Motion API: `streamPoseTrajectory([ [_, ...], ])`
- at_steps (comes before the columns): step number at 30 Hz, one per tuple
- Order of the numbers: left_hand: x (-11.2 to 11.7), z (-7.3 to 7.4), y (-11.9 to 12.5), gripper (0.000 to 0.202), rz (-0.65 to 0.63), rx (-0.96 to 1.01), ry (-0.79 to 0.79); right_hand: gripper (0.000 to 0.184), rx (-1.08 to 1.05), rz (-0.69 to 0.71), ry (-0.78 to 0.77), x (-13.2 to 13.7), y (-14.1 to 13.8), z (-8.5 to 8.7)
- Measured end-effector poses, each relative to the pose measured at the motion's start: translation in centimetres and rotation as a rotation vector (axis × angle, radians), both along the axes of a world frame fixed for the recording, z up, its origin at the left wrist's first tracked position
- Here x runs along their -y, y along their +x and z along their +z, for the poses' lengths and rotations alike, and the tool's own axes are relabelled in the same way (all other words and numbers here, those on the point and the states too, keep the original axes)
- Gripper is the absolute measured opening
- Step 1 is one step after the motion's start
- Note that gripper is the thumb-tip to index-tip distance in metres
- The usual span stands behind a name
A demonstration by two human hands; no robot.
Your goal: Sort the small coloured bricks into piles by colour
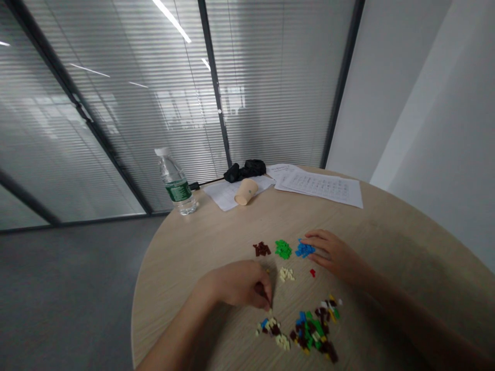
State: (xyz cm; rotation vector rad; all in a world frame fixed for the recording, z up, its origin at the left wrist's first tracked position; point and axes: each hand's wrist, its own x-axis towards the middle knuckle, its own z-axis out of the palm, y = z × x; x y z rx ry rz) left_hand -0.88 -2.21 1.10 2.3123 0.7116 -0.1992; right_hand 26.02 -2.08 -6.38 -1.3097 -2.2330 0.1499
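My left hand (242, 284) is low over the round wood-grain table (193, 257), its fingertips pinched together just above a small mixed heap of tiny plastic bricks (273, 329). I cannot tell whether a brick is between those fingers. My right hand (332, 256) rests on the tabletop with its fingers apart, the fingertips touching or almost touching a pile of blue bricks (304, 249). Sorted piles of dark brown bricks (262, 249), green bricks (283, 249) and cream bricks (286, 274) lie nearby, with one red brick (312, 273). A larger mixed heap (315, 330) lies below them.
Toward the far edge of the table stand a plastic water bottle (177, 184) and a tipped-over paper cup (246, 191). Printed papers (320, 186) and a black bundle with a cable (247, 170) lie there too. Glass partitions with blinds stand behind the table, above a grey floor.
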Motion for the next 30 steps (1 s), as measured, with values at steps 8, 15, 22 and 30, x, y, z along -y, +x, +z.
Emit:
streamPoseTrajectory([
  [8, -0.2, -0.2, -0.1, 0.011, 0.054, 0.047, -0.046, 0.024, -0.118, -0.025, 0.056, 1.2, -1.5, 1.4],
  [15, -0.9, -0.3, -0.2, 0.007, 0.077, 0.262, -0.318, 0.014, -0.308, 0.215, -0.238, 5.1, -5.5, 4.0],
  [22, -1.2, -0.7, 0.4, 0.023, 0.164, 0.396, -0.319, 0.006, -0.647, 0.174, -0.368, 6.4, -7.6, 4.0],
  [30, -0.4, -1.5, 2.1, 0.022, 0.331, 0.441, -0.213, 0.007, -0.471, 0.029, -0.161, 5.3, -6.9, 3.8],
])
